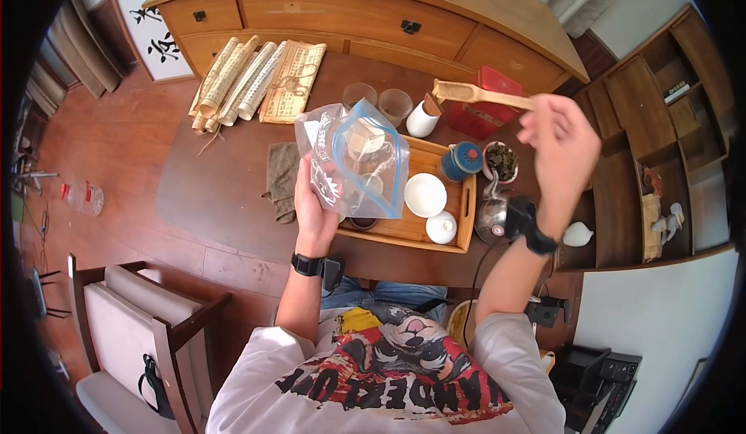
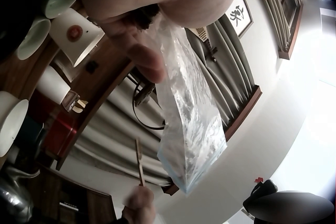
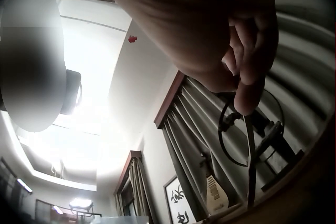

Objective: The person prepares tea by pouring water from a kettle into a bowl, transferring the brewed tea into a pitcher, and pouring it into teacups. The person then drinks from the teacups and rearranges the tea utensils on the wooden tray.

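My left hand (image 1: pixel 312 209) holds a clear zip bag (image 1: pixel 322 135) from below, over the bamboo tray. Its mouth gapes, edged by a blue zip strip, and white writing runs down its side. In the left wrist view the bag (image 2: pixel 191 119) sticks out past the fingers, with a dark patch near the palm. Up to the right, my right hand (image 1: pixel 563 135) pinches the handle end of a wooden tea scoop (image 1: pixel 474 94). That scoop is held level above the red box, its head pointing left toward the bag. In the right wrist view the scoop (image 3: pixel 250 161) appears edge-on below the fingertips.
On the bamboo tray (image 1: pixel 468 212) stand a white bowl (image 1: pixel 426 195), a small white pot (image 1: pixel 441 228) and a blue tin (image 1: pixel 461 162). Nearby are a steel kettle (image 1: pixel 491 218), a bowl of leaves (image 1: pixel 501 161), a red box (image 1: pixel 475 122), a brown cloth (image 1: pixel 282 177) and bamboo scrolls (image 1: pixel 241 80).
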The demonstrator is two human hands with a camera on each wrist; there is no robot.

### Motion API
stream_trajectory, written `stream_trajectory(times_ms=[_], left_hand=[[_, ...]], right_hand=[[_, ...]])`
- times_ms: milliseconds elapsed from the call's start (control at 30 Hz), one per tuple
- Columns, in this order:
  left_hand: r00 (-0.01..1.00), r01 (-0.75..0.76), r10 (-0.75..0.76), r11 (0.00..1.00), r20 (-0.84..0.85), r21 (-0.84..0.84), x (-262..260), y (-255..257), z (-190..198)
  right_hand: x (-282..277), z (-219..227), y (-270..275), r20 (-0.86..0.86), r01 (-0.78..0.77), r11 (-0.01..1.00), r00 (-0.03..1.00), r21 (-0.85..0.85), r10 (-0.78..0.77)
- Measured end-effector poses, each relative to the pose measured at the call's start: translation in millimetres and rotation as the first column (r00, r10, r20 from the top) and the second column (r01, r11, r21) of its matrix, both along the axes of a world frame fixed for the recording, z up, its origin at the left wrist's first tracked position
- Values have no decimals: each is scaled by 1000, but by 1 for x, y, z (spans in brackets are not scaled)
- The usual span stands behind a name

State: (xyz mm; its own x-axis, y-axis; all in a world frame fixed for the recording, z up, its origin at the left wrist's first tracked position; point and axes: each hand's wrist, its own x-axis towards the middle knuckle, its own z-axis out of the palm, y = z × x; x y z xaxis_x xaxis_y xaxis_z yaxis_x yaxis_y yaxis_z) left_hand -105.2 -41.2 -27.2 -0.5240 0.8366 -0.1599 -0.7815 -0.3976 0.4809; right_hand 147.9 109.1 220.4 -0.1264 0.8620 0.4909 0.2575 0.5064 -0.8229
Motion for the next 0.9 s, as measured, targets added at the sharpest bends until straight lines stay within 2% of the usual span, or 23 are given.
stream_trajectory(times_ms=[67, 133, 167, 200, 300, 367, 433, 500, 567, 700, 733, 800, 900], left_hand=[[1000, 15, -15, 999, -9, 30, 1, 1, -1], [1000, 6, -5, 999, 20, -39, 8, 4, 7], [999, 2, 3, 995, 51, -97, 11, 6, 10], [997, 15, -10, 998, 75, -67, 12, 7, 9], [1000, 23, -23, 998, 6, -63, 23, 8, 18], [1000, 19, -20, 999, -10, -38, 30, 7, 23], [996, 62, -60, 998, -68, 26, 33, 6, 24], [991, 90, -88, 996, -97, 10, 32, 5, 12], [979, 111, -111, 994, -168, -9, 37, 5, 19], [973, 117, -120, 993, -196, -29, 48, 2, 37], [947, 150, -155, 988, -282, -38, 47, 2, 38], [936, 182, -185, 983, -300, -38, 49, -1, 41], [916, 217, -216, 976, -337, -34, 55, 2, 42]], right_hand=[[9, 15, -32, -17, -23, 1000, 1000, 20, 23], [9, 19, -58, 9, -17, 1000, 1000, 13, 17], [7, 15, -68, -21, -63, 998, 998, -20, 63], [4, 10, -77, 4, -85, 996, 996, -12, 85], [-3, -5, -97, 85, -153, 988, 985, 13, 152], [-4, -19, -103, 165, -213, 975, 966, 64, 200], [-8, -36, -106, 150, -202, 979, 970, 43, 193], [-10, -55, -107, 93, -157, 987, 983, -37, 160], [-11, -68, -107, 89, -179, 981, 979, -71, 185], [-7, -81, -107, 56, -202, 965, 975, -167, 214], [-3, -87, -104, 80, -189, 962, 975, -197, 208], [6, -96, -101, 139, -152, 949, 971, -277, 197], [9, -102, -101, 130, -144, 962, 976, -233, 178]])
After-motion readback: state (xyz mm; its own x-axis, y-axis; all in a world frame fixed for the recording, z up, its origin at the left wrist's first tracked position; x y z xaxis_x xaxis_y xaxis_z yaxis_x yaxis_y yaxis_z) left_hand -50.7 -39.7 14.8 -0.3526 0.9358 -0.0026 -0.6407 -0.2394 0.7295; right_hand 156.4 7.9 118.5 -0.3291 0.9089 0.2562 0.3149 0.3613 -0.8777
